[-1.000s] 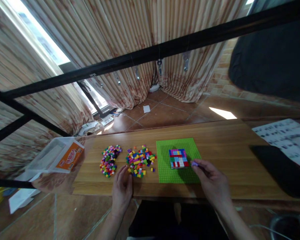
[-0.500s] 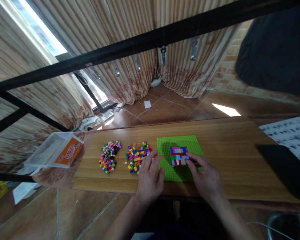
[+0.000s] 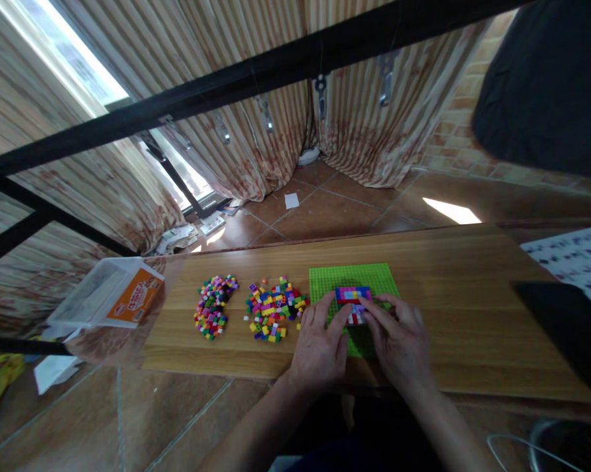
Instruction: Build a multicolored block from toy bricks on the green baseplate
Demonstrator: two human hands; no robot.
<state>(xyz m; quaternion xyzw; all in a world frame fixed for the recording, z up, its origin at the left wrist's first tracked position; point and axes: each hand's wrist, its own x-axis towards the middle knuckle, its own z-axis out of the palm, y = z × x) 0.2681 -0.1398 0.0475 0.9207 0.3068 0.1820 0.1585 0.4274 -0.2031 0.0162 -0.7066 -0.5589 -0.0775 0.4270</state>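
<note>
A small block of stacked toy bricks (image 3: 353, 292), with pink, blue, red, white and pale rows, stands on the green studded baseplate (image 3: 325, 278). My left hand (image 3: 319, 341) is closed against its left side, thumb and forefinger touching the bricks. From the right, my right hand (image 3: 401, 334) reaches over it, fingertips pinched at the top near the right edge on what looks like a small lilac brick, mostly covered by the fingers. Left of the baseplate lies a loose pile of mixed toy bricks (image 3: 270, 311).
Farther left on the wooden table (image 3: 447, 282) is a pile of smaller bricks (image 3: 211, 311). A clear plastic box (image 3: 93, 288) with an orange label stands at the left end. At the right lie a black pad (image 3: 561, 334) and a printed sheet (image 3: 575, 262). A black bar (image 3: 275, 69) crosses above.
My left hand has moved right, from beside the loose brick pile to the stacked bricks. My right hand's fingertips have shifted slightly left over the build.
</note>
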